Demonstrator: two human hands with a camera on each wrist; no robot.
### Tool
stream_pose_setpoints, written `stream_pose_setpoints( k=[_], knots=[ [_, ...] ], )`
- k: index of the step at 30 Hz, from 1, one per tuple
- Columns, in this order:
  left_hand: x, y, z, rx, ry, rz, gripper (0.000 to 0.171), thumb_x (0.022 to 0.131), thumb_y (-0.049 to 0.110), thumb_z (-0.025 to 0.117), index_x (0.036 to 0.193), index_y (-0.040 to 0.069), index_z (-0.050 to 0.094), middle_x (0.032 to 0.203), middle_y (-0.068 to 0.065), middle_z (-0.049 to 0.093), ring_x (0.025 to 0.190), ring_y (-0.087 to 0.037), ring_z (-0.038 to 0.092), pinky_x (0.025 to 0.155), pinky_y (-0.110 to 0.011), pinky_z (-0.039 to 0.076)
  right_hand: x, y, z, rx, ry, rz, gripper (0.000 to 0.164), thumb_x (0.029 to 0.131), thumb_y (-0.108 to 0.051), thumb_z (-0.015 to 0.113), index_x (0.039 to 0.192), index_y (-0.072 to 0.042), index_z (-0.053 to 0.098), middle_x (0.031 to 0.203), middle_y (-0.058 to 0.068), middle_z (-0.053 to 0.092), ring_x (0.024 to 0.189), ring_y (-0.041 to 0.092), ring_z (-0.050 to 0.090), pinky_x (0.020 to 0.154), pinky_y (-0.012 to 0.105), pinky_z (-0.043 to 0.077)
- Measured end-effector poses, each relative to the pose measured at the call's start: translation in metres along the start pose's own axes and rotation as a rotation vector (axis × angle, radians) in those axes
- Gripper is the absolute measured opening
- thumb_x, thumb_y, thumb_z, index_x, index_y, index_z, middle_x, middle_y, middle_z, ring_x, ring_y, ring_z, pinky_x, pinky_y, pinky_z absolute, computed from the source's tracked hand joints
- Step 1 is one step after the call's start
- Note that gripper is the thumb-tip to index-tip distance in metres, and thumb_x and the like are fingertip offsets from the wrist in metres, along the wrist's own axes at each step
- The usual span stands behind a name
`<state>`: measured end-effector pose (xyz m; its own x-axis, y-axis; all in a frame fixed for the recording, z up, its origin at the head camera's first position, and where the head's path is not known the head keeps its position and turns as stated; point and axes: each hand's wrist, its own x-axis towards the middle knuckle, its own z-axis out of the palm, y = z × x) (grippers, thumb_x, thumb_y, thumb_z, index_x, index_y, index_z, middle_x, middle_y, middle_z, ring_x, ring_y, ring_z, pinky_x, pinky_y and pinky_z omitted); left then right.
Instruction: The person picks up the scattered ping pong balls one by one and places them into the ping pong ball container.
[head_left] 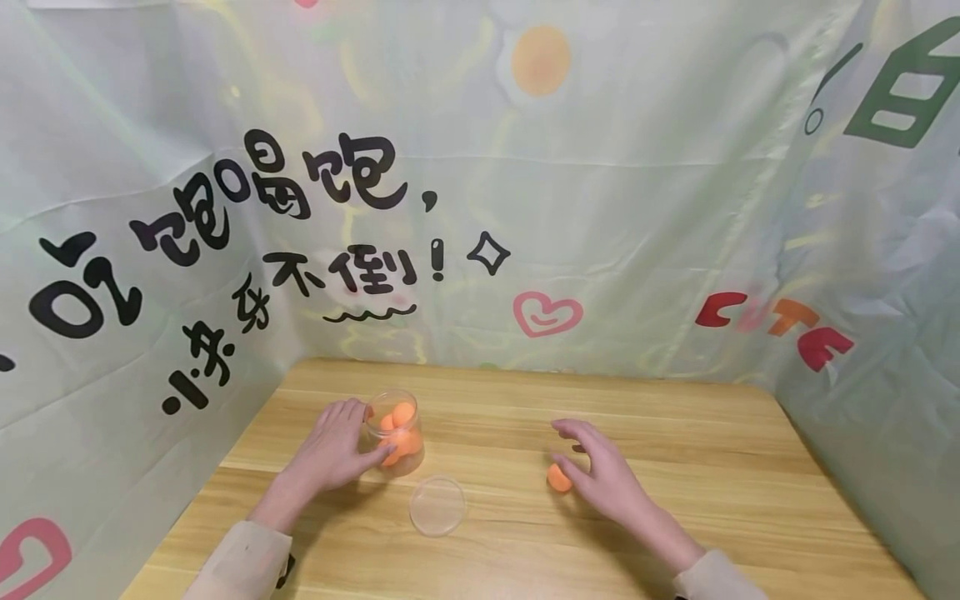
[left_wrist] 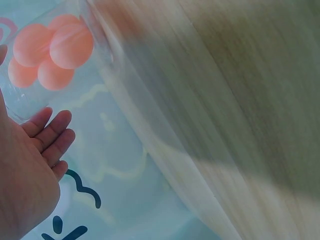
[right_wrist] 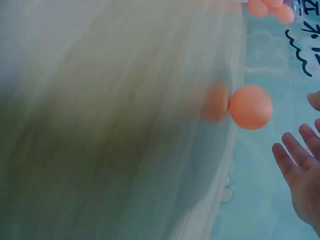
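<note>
A clear round jar [head_left: 418, 457] with several orange ping-pong balls [head_left: 403, 414] inside stands upright at the left of the table. My left hand [head_left: 330, 454] holds it from the left side, thumb at the front and fingers by the rim. In the left wrist view, the balls [left_wrist: 71, 45] show through the jar wall beside the fingers [left_wrist: 57, 145]. A single orange ping-pong ball [head_left: 558, 478] sits on the wood to the right. Over it hovers my right hand [head_left: 611, 483], fingers spread and apart from the ball [right_wrist: 251, 107] in the right wrist view.
A clear round lid [head_left: 438, 506] lies flat on the wooden table [head_left: 510, 550], in front of the jar. Printed fabric walls [head_left: 637, 250] close off the back and both sides of the table.
</note>
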<state>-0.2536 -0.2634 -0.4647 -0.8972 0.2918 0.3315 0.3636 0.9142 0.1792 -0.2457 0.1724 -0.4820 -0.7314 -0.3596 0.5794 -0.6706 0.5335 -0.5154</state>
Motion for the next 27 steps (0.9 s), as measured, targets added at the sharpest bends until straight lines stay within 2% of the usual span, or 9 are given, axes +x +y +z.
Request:
stream_pose_setpoints(
  k=[7,17,24,27],
  knots=[
    [-0.0002,0.0011,-0.0011,-0.001,0.002,-0.002,0.065,0.088,0.058,0.074,0.117,0.002,0.059,0.107,-0.006,0.057,0.111,-0.032,0.053,0.103,-0.052,0.042,-0.0064,0.0036,-0.0034,-0.041,-0.086,-0.024,0.051,0.088,-0.003,0.081,0.135,0.001,0.061,0.132,0.014,0.066,0.111,0.031,0.068,0.086,0.045,0.061],
    [-0.0007,0.0011,-0.0015,-0.006,0.011,0.005,0.064,0.088,0.057,0.074,0.117,0.002,0.059,0.107,-0.007,0.058,0.111,-0.032,0.053,0.103,-0.052,0.042,-0.0082,0.0033,-0.0037,-0.055,-0.242,0.036,0.043,0.093,-0.011,0.078,0.132,0.0,0.063,0.131,0.011,0.066,0.115,0.029,0.067,0.092,0.044,0.06],
    [-0.0005,0.0008,-0.0009,-0.009,0.006,0.003,0.065,0.088,0.058,0.073,0.117,0.002,0.059,0.108,-0.007,0.057,0.111,-0.032,0.053,0.103,-0.051,0.041,-0.009,0.0068,-0.0019,-0.071,-0.273,-0.011,0.035,0.09,-0.006,0.08,0.123,-0.002,0.067,0.126,0.011,0.068,0.108,0.027,0.069,0.088,0.04,0.061],
    [-0.0001,0.0007,-0.0007,-0.014,0.004,0.0,0.066,0.088,0.058,0.074,0.118,0.002,0.059,0.108,-0.007,0.058,0.111,-0.032,0.052,0.103,-0.051,0.041,-0.0088,0.0065,-0.0021,-0.065,-0.284,-0.006,0.03,0.09,-0.005,0.079,0.118,-0.005,0.069,0.121,0.007,0.069,0.104,0.024,0.069,0.085,0.036,0.061]
  ],
)
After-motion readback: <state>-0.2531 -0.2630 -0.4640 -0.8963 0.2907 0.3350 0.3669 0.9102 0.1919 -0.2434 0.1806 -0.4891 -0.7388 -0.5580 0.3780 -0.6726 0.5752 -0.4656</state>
